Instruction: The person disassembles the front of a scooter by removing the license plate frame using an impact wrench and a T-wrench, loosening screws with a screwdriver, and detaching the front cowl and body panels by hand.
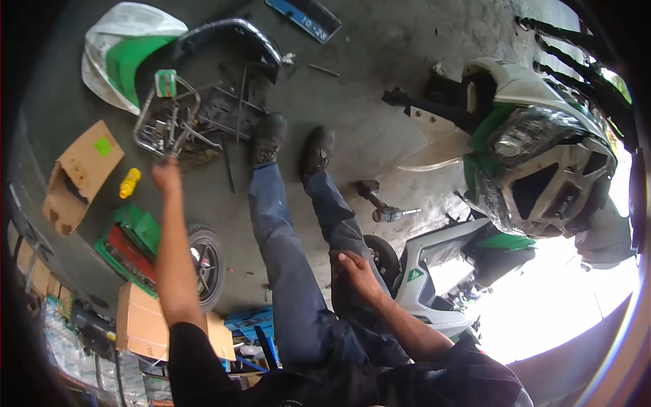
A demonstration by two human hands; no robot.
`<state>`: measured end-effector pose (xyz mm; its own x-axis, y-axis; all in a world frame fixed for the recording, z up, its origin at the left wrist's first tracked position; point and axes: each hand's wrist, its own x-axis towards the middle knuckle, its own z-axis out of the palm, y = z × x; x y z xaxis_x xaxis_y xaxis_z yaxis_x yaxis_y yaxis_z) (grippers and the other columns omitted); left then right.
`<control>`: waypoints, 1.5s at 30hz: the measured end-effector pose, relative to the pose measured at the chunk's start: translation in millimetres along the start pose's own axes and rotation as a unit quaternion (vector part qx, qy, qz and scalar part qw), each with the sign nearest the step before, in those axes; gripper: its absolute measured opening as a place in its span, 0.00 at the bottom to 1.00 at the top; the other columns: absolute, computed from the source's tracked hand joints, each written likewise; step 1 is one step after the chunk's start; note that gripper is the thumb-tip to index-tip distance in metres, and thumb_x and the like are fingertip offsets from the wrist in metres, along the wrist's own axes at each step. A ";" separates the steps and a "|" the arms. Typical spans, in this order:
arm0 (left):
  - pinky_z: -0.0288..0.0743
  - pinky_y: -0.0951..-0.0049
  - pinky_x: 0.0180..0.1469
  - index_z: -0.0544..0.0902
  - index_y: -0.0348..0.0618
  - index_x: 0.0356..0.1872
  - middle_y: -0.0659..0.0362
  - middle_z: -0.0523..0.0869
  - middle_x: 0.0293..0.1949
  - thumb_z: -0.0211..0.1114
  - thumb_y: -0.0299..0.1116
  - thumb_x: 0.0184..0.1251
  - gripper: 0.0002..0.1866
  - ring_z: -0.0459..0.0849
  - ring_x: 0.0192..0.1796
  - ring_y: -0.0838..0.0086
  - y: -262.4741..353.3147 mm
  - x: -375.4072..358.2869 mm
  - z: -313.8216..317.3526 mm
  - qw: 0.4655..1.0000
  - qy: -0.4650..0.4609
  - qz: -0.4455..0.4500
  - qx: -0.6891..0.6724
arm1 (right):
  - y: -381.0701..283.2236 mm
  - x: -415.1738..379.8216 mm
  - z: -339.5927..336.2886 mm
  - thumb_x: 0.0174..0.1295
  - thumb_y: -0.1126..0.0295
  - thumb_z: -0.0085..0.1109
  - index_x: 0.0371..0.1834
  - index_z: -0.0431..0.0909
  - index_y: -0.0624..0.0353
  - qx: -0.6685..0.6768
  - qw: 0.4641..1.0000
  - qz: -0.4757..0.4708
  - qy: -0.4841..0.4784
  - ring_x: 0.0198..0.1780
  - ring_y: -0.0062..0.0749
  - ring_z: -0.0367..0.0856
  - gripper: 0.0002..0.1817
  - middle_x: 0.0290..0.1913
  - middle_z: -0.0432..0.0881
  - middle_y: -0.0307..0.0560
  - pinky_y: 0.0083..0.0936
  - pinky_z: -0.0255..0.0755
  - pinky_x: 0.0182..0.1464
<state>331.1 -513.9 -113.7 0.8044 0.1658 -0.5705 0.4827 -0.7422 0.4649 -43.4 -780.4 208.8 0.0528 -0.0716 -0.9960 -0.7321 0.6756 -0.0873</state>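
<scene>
My left hand (166,175) reaches out to the near edge of a metal-framed tray (139,136) on the floor. Several shiny hand tools (169,129) lie in it, and a small green-and-white box (165,83) sits at its far end. The fingers look curled at the tools' near ends; what they hold is too small to make out. My right hand (359,275) rests on my right knee, holding nothing, fingers loosely extended. Beyond my right knee, a cordless impact wrench (383,207) lies on the floor.
A yellow bottle (129,183) and cardboard box (85,173) lie left. A wheel (205,264) is beside my left arm. White-and-green scooter bodywork (542,142) stands right. A white-green panel (129,54), black curved part (230,34) and blue plate (305,19) lie ahead.
</scene>
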 end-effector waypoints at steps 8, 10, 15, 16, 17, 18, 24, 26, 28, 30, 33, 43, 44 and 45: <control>0.79 0.58 0.46 0.76 0.28 0.54 0.45 0.88 0.31 0.63 0.41 0.67 0.24 0.89 0.36 0.56 21.6 16.9 -27.0 0.970 -0.016 -0.082 0.230 | 24.3 8.8 -31.0 0.73 0.58 0.53 0.55 0.75 0.67 0.154 0.985 0.001 0.074 0.34 0.31 0.81 0.21 0.36 0.80 0.45 0.29 0.77 0.42; 0.80 0.62 0.35 0.82 0.33 0.39 0.49 0.88 0.28 0.68 0.37 0.65 0.15 0.86 0.25 0.64 39.5 -25.6 -34.6 0.982 -0.111 -0.026 0.150 | 20.9 -7.7 -27.7 0.73 0.58 0.52 0.59 0.74 0.68 0.179 0.983 -0.009 0.039 0.35 0.30 0.81 0.23 0.36 0.80 0.45 0.28 0.77 0.41; 0.78 0.59 0.44 0.84 0.35 0.38 0.47 0.88 0.33 0.69 0.41 0.63 0.16 0.87 0.38 0.53 117.5 -157.9 -34.1 0.918 -0.315 0.157 0.184 | 26.6 -58.2 -43.5 0.73 0.60 0.56 0.54 0.76 0.67 0.201 0.977 -0.052 0.037 0.34 0.29 0.83 0.19 0.36 0.82 0.47 0.27 0.80 0.38; 0.79 0.62 0.43 0.84 0.35 0.40 0.49 0.88 0.34 0.68 0.39 0.64 0.15 0.87 0.37 0.59 139.6 -182.2 -30.6 0.894 -0.356 0.183 0.199 | 32.7 -67.3 -50.9 0.73 0.60 0.55 0.55 0.76 0.67 0.209 0.975 -0.054 0.044 0.34 0.29 0.83 0.19 0.36 0.83 0.47 0.27 0.80 0.38; 0.79 0.64 0.43 0.84 0.35 0.42 0.50 0.88 0.34 0.68 0.37 0.65 0.14 0.87 0.38 0.63 167.0 -211.7 -29.1 0.891 -0.396 0.133 0.177 | 36.8 -78.6 -56.7 0.74 0.62 0.54 0.55 0.77 0.67 0.235 0.968 -0.062 0.055 0.33 0.28 0.83 0.18 0.36 0.83 0.48 0.26 0.79 0.38; 0.79 0.66 0.43 0.83 0.34 0.44 0.52 0.89 0.35 0.67 0.35 0.66 0.14 0.87 0.38 0.66 201.3 -241.7 -25.2 0.883 -0.433 0.078 0.166 | 40.1 -91.0 -64.2 0.74 0.63 0.52 0.55 0.77 0.67 0.229 0.968 -0.067 0.075 0.33 0.28 0.83 0.17 0.37 0.84 0.48 0.25 0.79 0.38; 0.77 0.67 0.49 0.77 0.32 0.55 0.50 0.86 0.46 0.66 0.40 0.69 0.22 0.84 0.46 0.68 472.8 -478.7 -6.3 0.620 -0.587 0.474 0.213 | 78.0 -167.6 -101.2 0.73 0.61 0.52 0.53 0.74 0.69 0.366 0.910 -0.151 0.126 0.36 0.33 0.84 0.19 0.40 0.83 0.52 0.27 0.79 0.38; 0.76 0.59 0.57 0.76 0.34 0.58 0.42 0.83 0.51 0.64 0.45 0.68 0.26 0.83 0.54 0.51 577.9 -610.4 -6.0 0.478 -0.589 0.604 0.244 | 104.8 -180.4 -112.7 0.73 0.60 0.52 0.55 0.74 0.68 0.390 0.897 -0.154 0.140 0.36 0.32 0.84 0.20 0.39 0.82 0.51 0.27 0.79 0.37; 0.74 0.55 0.58 0.76 0.36 0.57 0.43 0.83 0.49 0.61 0.48 0.69 0.26 0.81 0.55 0.48 637.1 -745.6 -2.5 0.311 -0.523 0.762 0.224 | 137.5 -189.7 -126.1 0.73 0.60 0.52 0.56 0.74 0.67 0.403 0.892 -0.155 0.131 0.36 0.32 0.84 0.20 0.39 0.82 0.50 0.27 0.79 0.38; 0.78 0.53 0.53 0.76 0.36 0.56 0.41 0.84 0.47 0.59 0.52 0.70 0.28 0.84 0.50 0.50 675.7 -896.9 -12.6 0.150 -0.475 0.805 0.322 | 185.5 -190.2 -138.2 0.73 0.60 0.51 0.57 0.74 0.66 0.464 0.854 -0.159 0.172 0.40 0.33 0.84 0.20 0.40 0.82 0.50 0.29 0.78 0.40; 0.80 0.57 0.45 0.79 0.35 0.53 0.44 0.86 0.41 0.59 0.50 0.71 0.25 0.85 0.42 0.56 670.0 -1073.1 13.3 -0.025 -0.443 0.860 0.251 | 257.8 -194.1 -154.5 0.74 0.57 0.51 0.59 0.75 0.63 0.520 0.824 -0.116 0.191 0.44 0.34 0.84 0.21 0.46 0.82 0.52 0.32 0.79 0.43; 0.81 0.64 0.42 0.80 0.34 0.51 0.49 0.87 0.40 0.59 0.47 0.73 0.23 0.86 0.39 0.63 617.3 -1291.3 70.4 -0.079 -0.409 0.876 0.244 | 478.8 -192.6 -135.6 0.73 0.54 0.53 0.60 0.73 0.62 0.655 0.701 -0.019 0.280 0.47 0.46 0.83 0.23 0.50 0.82 0.55 0.45 0.80 0.46; 0.81 0.64 0.41 0.80 0.34 0.51 0.49 0.87 0.40 0.59 0.47 0.73 0.22 0.86 0.39 0.64 619.5 -1297.8 78.9 -0.065 -0.412 0.875 0.245 | 480.2 -196.6 -134.6 0.71 0.54 0.54 0.59 0.73 0.60 0.665 0.689 0.010 0.288 0.49 0.42 0.82 0.23 0.51 0.82 0.51 0.42 0.79 0.47; 0.81 0.65 0.41 0.80 0.34 0.51 0.50 0.87 0.40 0.59 0.47 0.74 0.22 0.86 0.38 0.65 624.6 -1303.3 88.6 -0.049 -0.416 0.874 0.246 | 473.7 -199.7 -132.7 0.71 0.54 0.54 0.59 0.73 0.60 0.672 0.683 0.009 0.285 0.49 0.42 0.82 0.23 0.51 0.82 0.51 0.42 0.79 0.47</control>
<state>-446.5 -1251.1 860.1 -0.9781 -0.1823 0.1010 -0.1485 0.9497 0.2756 -490.8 -543.5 368.6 -0.5019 -0.0694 -0.8621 0.5768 0.7159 -0.3935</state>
